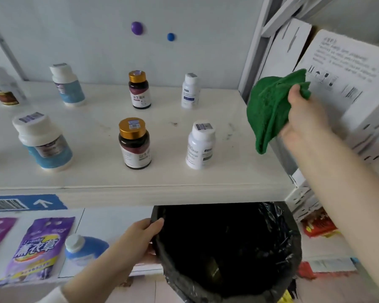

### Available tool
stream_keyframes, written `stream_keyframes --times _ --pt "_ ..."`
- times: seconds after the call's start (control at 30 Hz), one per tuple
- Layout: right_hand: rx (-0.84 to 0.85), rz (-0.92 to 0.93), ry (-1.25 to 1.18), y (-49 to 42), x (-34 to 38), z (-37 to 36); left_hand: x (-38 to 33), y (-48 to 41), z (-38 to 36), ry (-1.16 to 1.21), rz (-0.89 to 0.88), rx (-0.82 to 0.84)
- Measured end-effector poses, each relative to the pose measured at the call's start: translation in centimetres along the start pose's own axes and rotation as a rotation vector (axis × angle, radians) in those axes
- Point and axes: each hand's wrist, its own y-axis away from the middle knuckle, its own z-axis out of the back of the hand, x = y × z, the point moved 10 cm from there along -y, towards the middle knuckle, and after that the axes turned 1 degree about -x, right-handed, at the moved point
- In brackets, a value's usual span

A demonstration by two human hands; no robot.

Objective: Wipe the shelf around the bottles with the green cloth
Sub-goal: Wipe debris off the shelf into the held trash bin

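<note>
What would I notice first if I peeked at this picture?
Probably the bright green cloth, bunched in the right hand, up in the air by the right end of the shelf. Next, the big black bin below the shelf's front edge, its rim gripped by the left hand.

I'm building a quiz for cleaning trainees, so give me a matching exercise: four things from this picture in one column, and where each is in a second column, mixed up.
Things
1. green cloth
2. black-lined bin
3. front gold-capped bottle
4. purple pouch

Places
A. lying below the shelf, at the left
B. held up in the right hand
C. standing on the shelf, middle front
D. rim gripped by the left hand

Pairs: 1-B, 2-D, 3-C, 4-A
</note>
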Motion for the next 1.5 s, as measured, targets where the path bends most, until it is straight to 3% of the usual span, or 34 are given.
stream_keyframes --times 0.13,0.3,0.47,0.67,0.83,1.27,1.4,1.5 --pt "-0.149 0.11 0.176 -3.7 0.6 -2.1 -0.3 0.8 0.1 0.033 0.007 -0.094" --pt "-0.139 0.202 0.613 -8.1 -0.9 -5.1 -1.2 1.1 1.0 0.033 -0.003 -0.133" --pt "-0.018 0.138 0.832 -12.3 -5.0 -8.3 -1.5 0.3 1.1 0.092 0.022 -0.173" --pt "0.232 0.234 0.92 -15.0 -6.0 -13.5 -1.2 -1.1 1.6 0.081 0.024 -0.25" --pt "0.438 0.265 0.911 -13.1 -7.0 -13.6 -1.1 -0.9 1.1 0.108 0.058 -0.222" --pt "0.715 0.237 0.796 -1.1 -7.6 -8.8 -1.9 -0.5 0.6 0.049 -0.026 -0.152" --pt "0.621 0.108 0.54 -2.9 -6.5 -8.3 -1.9 -0.3 0.6 0.06 -0.026 -0.144" --pt "0.524 0.158 0.436 -4.3 -4.4 -9.4 -1.7 -0.3 0.5 0.079 0.003 -0.141"
